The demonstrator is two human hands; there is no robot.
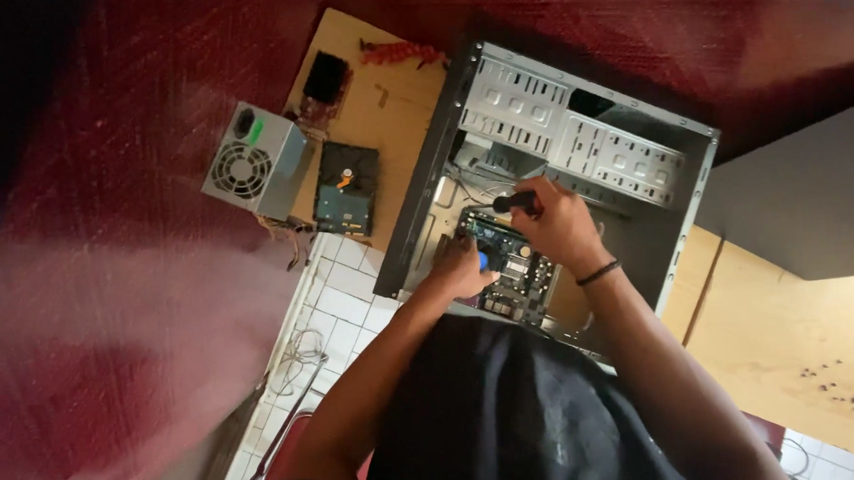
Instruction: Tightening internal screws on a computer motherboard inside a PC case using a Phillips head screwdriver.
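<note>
Open computer case [576, 137] lies on its side on the wooden table [397, 102], side panel off. Circuit board [510, 265] sits inside, at the near end of the case floor.

Right hand [561, 226] – grip closed around the black handle of a screwdriver [514, 203], held over the far edge of the board. A dark band sits on the right wrist. Left hand [462, 267] rests on the board's left part, fingers curled; a small blue object shows just beside the fingers – cannot tell whether it is gripped or only touched.

Left of the case, well apart from both hands: hard drive [346, 189] flat on the table, grey power supply [254, 161] w/ fan grille facing up next to it, a small card [324, 81] w/ black cooler beyond the drive, and a red cable [395, 51] near the table's far edge. Loose screws [851, 385] lie scattered on the table at right.
</note>
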